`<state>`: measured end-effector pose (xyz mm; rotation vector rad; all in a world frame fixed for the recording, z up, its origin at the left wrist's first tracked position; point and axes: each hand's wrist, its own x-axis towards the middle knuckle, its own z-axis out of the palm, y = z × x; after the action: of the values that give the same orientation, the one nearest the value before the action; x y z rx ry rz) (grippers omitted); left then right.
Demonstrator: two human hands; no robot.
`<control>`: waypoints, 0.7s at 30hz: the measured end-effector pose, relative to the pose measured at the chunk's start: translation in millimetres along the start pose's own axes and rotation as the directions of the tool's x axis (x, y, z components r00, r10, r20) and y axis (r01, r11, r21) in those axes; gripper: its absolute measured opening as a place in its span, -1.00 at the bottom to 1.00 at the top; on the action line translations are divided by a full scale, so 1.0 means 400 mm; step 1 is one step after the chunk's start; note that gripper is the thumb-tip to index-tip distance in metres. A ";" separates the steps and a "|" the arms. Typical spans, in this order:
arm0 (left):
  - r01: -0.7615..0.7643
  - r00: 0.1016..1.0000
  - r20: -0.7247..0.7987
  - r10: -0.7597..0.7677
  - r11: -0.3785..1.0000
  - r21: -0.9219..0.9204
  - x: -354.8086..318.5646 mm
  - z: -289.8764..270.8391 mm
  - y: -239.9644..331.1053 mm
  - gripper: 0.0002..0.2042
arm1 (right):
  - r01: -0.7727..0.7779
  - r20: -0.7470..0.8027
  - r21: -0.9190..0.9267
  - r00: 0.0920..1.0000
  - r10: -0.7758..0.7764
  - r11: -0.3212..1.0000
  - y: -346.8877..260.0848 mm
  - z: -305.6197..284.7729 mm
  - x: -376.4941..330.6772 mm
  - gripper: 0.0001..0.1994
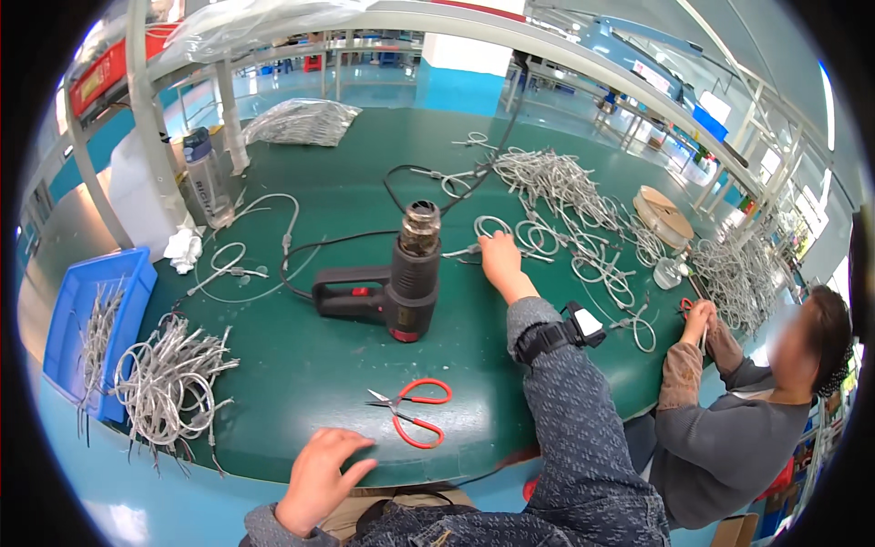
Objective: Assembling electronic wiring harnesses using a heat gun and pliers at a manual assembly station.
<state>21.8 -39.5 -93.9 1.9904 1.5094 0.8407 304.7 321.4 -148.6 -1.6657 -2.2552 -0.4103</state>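
My right hand (501, 263) reaches over the green table, its fingers closed on a looped grey cable (492, 221). Near the table's front edge, my left hand (321, 476) hangs with thumb and fingers apart and nothing in it. Red-handled scissors (421, 422) lie beyond it to the right, blades partly spread. A black heat gun (412, 290) stands nozzle up between my hands and the far side, its cord running across the table. More looped grey cables (597, 264) lie just right of my right hand.
A cable bundle (173, 378) lies beside a blue bin (137, 292) at left. A bottle (208, 178) and bagged cables (303, 122) stand farther back. A cable heap (556, 182) and a spool (663, 217) lie at right, where a co-worker (738, 428) sits.
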 end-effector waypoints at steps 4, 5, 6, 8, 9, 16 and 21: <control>0.057 0.997 -0.046 -0.057 0.998 -0.006 -0.031 -0.036 0.000 -0.76 | 0.029 -0.038 -0.164 0.999 -0.035 0.986 0.000 0.045 0.064 -0.86; 0.074 0.996 -0.059 -0.074 0.997 -0.009 -0.037 -0.041 0.000 -0.75 | 0.031 -0.033 -0.160 0.999 -0.037 0.987 0.014 0.054 0.072 -0.86; 0.088 0.994 -0.070 -0.089 0.996 -0.014 -0.041 -0.044 -0.001 -0.75 | 0.002 0.021 -0.153 1.000 0.002 0.988 0.031 0.062 0.081 -0.86; 0.082 0.994 -0.070 -0.084 0.996 -0.024 -0.035 -0.045 -0.006 -0.75 | -0.060 0.124 -0.150 0.989 0.079 0.987 0.060 0.065 0.097 -0.86; 0.073 0.995 -0.071 -0.075 0.997 -0.032 -0.030 -0.045 -0.009 -0.75 | -0.061 0.127 -0.156 0.989 0.082 0.986 0.076 0.066 0.096 -0.86; 0.067 0.995 -0.064 -0.072 0.995 -0.079 -0.023 -0.044 -0.017 -0.75 | 0.034 -0.040 0.029 0.999 -0.033 0.999 0.122 -0.013 0.090 -0.80; 0.059 0.995 -0.069 -0.067 0.993 -0.106 -0.018 -0.039 -0.013 -0.75 | 0.091 0.045 0.099 0.994 -0.096 0.991 0.196 -0.054 0.092 -0.72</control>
<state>5.5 -44.6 -88.2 1.8462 1.5285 0.9539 371.2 366.9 -110.3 -1.5433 -2.3564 -0.2784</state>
